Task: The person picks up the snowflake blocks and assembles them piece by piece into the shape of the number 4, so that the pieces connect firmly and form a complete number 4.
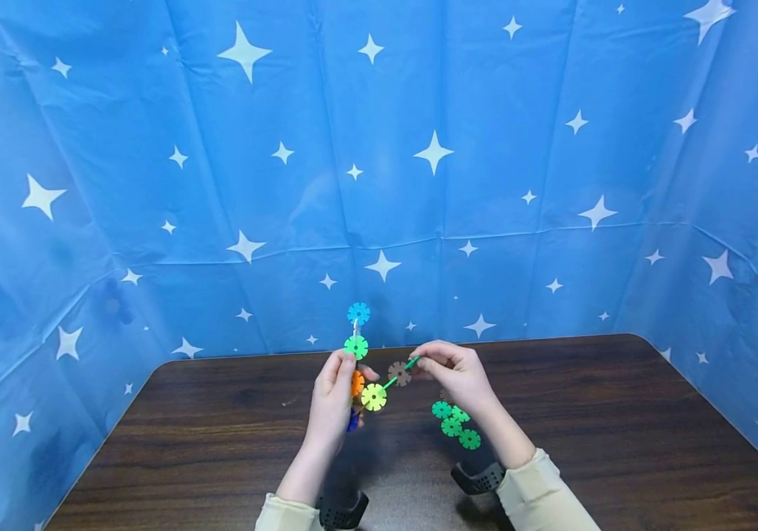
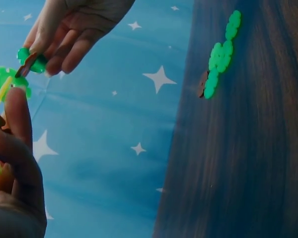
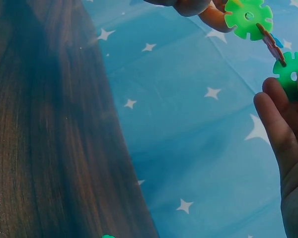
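Observation:
Above the table, both hands hold a chain of notched plastic discs slotted together. My left hand [image 1: 331,402] grips the chain around a green disc [image 1: 355,346] and an orange disc [image 1: 357,383]. A light blue disc [image 1: 358,313] tops it, and a dark blue disc [image 1: 352,421] is partly hidden by the fingers. To the right, a yellow disc [image 1: 374,397] leads through an edge-on green disc to a brown disc [image 1: 400,373]. My right hand [image 1: 456,375] pinches the end green disc [image 3: 289,74] between thumb and fingers, where it meets the brown disc.
Several loose green discs [image 1: 470,439] lie on the dark wooden table [image 1: 220,435] below the right forearm, with a brown disc [image 2: 202,84] beside them. A blue curtain with white stars [image 1: 379,184] hangs behind the table's far edge.

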